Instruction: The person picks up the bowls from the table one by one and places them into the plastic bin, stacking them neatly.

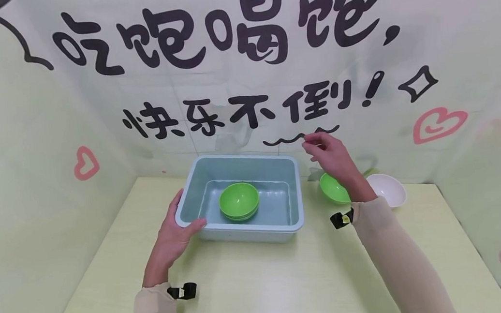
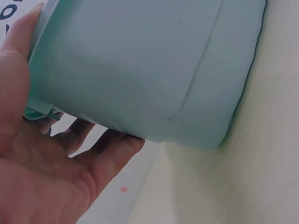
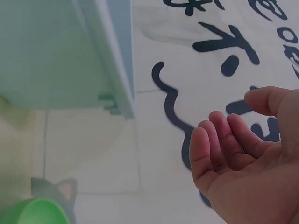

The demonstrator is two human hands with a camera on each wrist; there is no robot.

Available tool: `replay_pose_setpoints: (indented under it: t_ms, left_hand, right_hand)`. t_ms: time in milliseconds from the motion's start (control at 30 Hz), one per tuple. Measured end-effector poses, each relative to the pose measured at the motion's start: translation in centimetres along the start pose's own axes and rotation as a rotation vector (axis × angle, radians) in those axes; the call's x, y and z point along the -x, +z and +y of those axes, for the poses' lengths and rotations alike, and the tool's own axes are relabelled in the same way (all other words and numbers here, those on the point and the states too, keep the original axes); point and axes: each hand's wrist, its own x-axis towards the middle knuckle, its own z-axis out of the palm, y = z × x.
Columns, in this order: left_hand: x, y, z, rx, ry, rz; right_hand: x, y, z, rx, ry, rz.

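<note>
A light blue plastic basin (image 1: 247, 230) stands on the table, with a green bowl (image 1: 239, 200) inside it; a second rim shows beneath, so the bowls look stacked. My left hand (image 1: 175, 234) holds the basin at its front left corner, thumb over the rim. In the left wrist view, the fingers (image 2: 114, 156) lie along the basin's outer wall. To the right of the basin my right hand (image 1: 330, 155) is raised in the air, fingers loosely bent, holding nothing. Below it sits another green bowl (image 1: 332, 189), partly hidden by the forearm.
A white bowl (image 1: 390, 190) stands right of the green one, behind the right forearm. The pale wooden table (image 1: 259, 282) meets a printed cloth backdrop (image 1: 227, 80) just behind the basin. Cloth also hangs at both sides.
</note>
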Motion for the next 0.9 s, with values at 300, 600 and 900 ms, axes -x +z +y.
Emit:
replay_pose_setpoints:
  t_ms: [300,600,900]
  left_hand:
    - [0.0,0.1,-0.2,-0.001,0.004,0.005]
    - [0.0,0.3,-0.3,-0.002,0.009,0.005]
    - [-0.1,0.2,-0.4,0.011,0.031,0.008]
  right_hand:
    - [1.0,-2.0,3.2,-0.004,0.063,0.063]
    - [2.4,-3.2,6.3,0.062,0.134,0.048]
    - [2.6,-2.5,9.8,0.078,0.159,0.082]
